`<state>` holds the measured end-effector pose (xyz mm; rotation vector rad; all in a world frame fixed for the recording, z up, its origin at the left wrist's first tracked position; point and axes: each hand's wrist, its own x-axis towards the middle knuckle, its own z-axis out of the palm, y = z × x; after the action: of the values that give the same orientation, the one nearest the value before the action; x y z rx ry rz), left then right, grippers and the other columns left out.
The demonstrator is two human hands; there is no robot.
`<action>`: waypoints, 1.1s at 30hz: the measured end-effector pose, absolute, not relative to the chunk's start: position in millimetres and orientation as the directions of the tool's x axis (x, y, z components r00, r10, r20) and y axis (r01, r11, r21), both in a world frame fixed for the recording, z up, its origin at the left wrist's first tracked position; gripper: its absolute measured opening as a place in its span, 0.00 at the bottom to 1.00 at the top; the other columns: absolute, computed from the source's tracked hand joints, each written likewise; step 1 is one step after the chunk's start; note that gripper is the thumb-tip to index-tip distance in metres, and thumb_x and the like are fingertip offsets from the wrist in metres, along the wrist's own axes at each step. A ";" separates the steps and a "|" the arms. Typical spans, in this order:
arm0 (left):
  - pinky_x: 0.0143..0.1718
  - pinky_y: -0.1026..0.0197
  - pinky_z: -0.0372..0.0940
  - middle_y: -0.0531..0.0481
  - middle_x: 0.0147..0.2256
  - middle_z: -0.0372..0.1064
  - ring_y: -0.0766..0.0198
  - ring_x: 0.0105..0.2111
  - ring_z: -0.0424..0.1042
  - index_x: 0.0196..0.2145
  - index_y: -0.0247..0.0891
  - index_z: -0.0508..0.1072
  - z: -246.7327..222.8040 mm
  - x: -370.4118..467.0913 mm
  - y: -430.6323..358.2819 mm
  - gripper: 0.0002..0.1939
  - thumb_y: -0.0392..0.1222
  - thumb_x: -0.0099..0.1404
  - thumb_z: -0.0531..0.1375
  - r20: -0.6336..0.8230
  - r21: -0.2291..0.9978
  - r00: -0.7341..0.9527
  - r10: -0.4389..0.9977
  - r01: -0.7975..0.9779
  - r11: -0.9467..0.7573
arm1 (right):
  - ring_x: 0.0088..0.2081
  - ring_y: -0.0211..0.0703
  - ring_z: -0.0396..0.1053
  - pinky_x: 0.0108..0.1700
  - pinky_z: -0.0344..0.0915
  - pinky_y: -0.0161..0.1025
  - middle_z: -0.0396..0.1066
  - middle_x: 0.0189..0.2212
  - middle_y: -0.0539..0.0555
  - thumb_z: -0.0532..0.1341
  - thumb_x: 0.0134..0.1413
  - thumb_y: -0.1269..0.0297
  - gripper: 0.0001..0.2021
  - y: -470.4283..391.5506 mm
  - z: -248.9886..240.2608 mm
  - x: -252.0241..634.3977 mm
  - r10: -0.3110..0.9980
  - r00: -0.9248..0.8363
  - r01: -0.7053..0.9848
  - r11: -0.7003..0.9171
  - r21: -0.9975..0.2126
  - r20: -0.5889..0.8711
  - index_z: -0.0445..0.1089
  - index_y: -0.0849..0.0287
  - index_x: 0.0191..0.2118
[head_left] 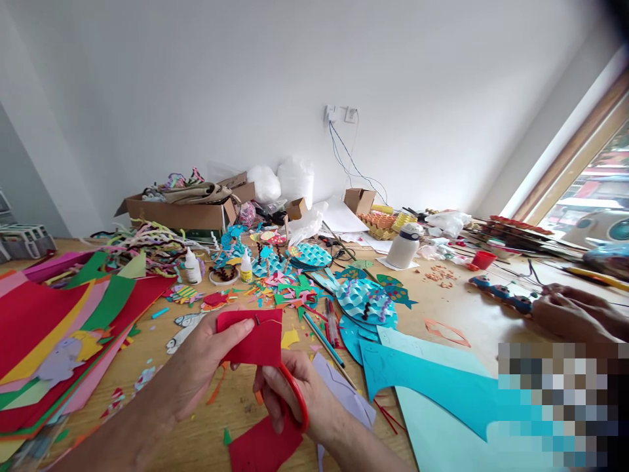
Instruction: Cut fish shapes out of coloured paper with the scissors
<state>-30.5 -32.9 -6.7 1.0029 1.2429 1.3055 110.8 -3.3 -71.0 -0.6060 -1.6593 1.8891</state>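
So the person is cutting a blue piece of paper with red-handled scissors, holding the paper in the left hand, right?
Not quite: the piece of paper is red, not blue. The head view shows the left hand pinching it while the right hand works the red-handled scissors below it.

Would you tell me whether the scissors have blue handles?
No, the scissors in the right hand have red handles, below the red paper.
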 end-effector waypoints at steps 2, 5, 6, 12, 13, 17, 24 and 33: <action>0.21 0.67 0.59 0.56 0.20 0.70 0.67 0.20 0.64 0.26 0.39 0.71 -7.2 -29.8 -33.1 0.06 0.43 0.51 0.62 -0.074 0.992 -0.128 0.989 -0.115 0.059 | 0.10 0.28 0.50 0.16 0.46 0.29 0.57 0.08 0.42 0.53 0.46 0.38 0.26 -3.6 -70.9 111.0 0.667 -0.744 -0.121 -0.081 -0.989 0.036 0.65 0.62 0.25; 0.23 0.66 0.60 0.56 0.20 0.70 0.66 0.21 0.65 0.25 0.38 0.71 -7.4 -29.6 -33.5 0.05 0.43 0.52 0.61 -0.076 0.991 -0.105 0.992 -0.122 0.063 | 0.10 0.28 0.49 0.16 0.46 0.29 0.57 0.09 0.43 0.54 0.48 0.40 0.25 -4.2 -71.3 111.3 0.669 -0.741 -0.143 -0.073 -0.987 0.058 0.65 0.61 0.25; 0.24 0.65 0.61 0.55 0.20 0.70 0.66 0.21 0.65 0.24 0.38 0.71 -7.4 -30.0 -33.5 0.06 0.43 0.53 0.61 -0.076 0.991 -0.095 0.993 -0.120 0.064 | 0.09 0.28 0.49 0.16 0.46 0.29 0.57 0.09 0.42 0.54 0.49 0.41 0.24 -4.4 -71.4 111.3 0.670 -0.740 -0.148 -0.073 -0.986 0.061 0.65 0.61 0.25; 0.21 0.67 0.58 0.55 0.21 0.72 0.67 0.22 0.65 0.27 0.38 0.73 -7.0 -33.6 -31.4 0.06 0.43 0.54 0.61 -0.062 0.996 -0.100 0.993 -0.073 0.055 | 0.08 0.28 0.48 0.14 0.44 0.29 0.56 0.08 0.42 0.54 0.48 0.41 0.24 -4.8 -69.1 111.1 0.675 -0.737 -0.129 -0.097 -0.987 0.030 0.64 0.61 0.24; 0.21 0.68 0.57 0.55 0.21 0.72 0.67 0.21 0.64 0.27 0.38 0.73 -6.5 -34.1 -31.1 0.06 0.43 0.54 0.61 -0.062 0.996 -0.098 0.993 -0.069 0.055 | 0.09 0.28 0.48 0.14 0.44 0.29 0.56 0.07 0.41 0.54 0.48 0.40 0.24 -4.6 -68.4 111.3 0.673 -0.740 -0.121 -0.095 -0.988 0.026 0.64 0.61 0.24; 0.25 0.65 0.61 0.54 0.24 0.73 0.66 0.23 0.67 0.30 0.38 0.74 -5.2 -36.8 -31.0 0.06 0.42 0.55 0.60 -0.078 0.993 -0.037 0.996 -0.095 0.074 | 0.09 0.28 0.49 0.15 0.45 0.29 0.56 0.08 0.41 0.54 0.47 0.39 0.25 -4.1 -65.7 112.4 0.669 -0.743 -0.077 -0.077 -0.994 0.006 0.63 0.61 0.24; 0.28 0.65 0.61 0.55 0.23 0.73 0.66 0.24 0.67 0.28 0.39 0.73 -7.7 -41.6 -29.7 0.06 0.43 0.56 0.59 -0.083 0.995 -0.009 0.996 -0.048 0.083 | 0.10 0.28 0.49 0.15 0.46 0.29 0.54 0.07 0.41 0.53 0.44 0.35 0.28 -5.5 -61.7 112.2 0.680 -0.733 -0.048 -0.049 -0.998 0.002 0.63 0.61 0.23; 0.23 0.66 0.55 0.56 0.23 0.70 0.68 0.22 0.62 0.26 0.38 0.72 -10.3 -40.8 -30.4 0.07 0.44 0.56 0.59 -0.077 0.997 -0.001 0.997 -0.001 0.077 | 0.10 0.28 0.51 0.15 0.45 0.28 0.56 0.09 0.42 0.52 0.46 0.37 0.28 -4.0 -64.8 112.8 0.682 -0.732 -0.067 -0.048 -0.997 0.017 0.67 0.62 0.25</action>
<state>-40.8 -30.4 -10.3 1.1511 1.2449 1.1537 112.8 -4.0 -64.8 -0.6521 -1.7021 1.8334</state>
